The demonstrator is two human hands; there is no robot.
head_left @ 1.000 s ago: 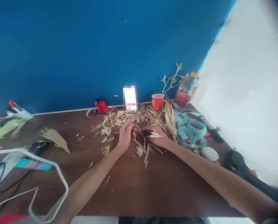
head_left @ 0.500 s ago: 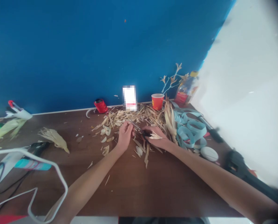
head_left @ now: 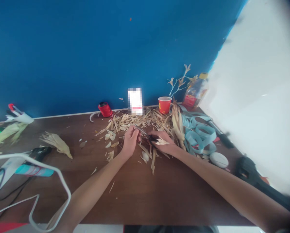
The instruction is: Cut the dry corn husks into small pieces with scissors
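My right hand [head_left: 164,146] is closed around the black handles of a pair of scissors [head_left: 153,138]. Their metal blades point left and away, toward my other hand. A pale piece of dried corn husk [head_left: 160,141] shows against the same right hand. My left hand [head_left: 130,139] has its fingers pinched together by the blade tips; whatever they grip is too small to name. Around and behind both hands spreads a heap of dry husk scraps [head_left: 125,121], with curled petal-like pieces [head_left: 110,135] to the left. A bundle of dried husk [head_left: 177,124] lies right of my right hand.
Behind the heap stand a red paper cup [head_left: 164,105], a blurred white screen [head_left: 135,101] and a roll of red tape [head_left: 105,109]. Blue ribbon [head_left: 199,134] coils at right, near a white oval object [head_left: 219,160]. A glue gun [head_left: 248,170] lies far right; a white cable [head_left: 59,176] loops at left.
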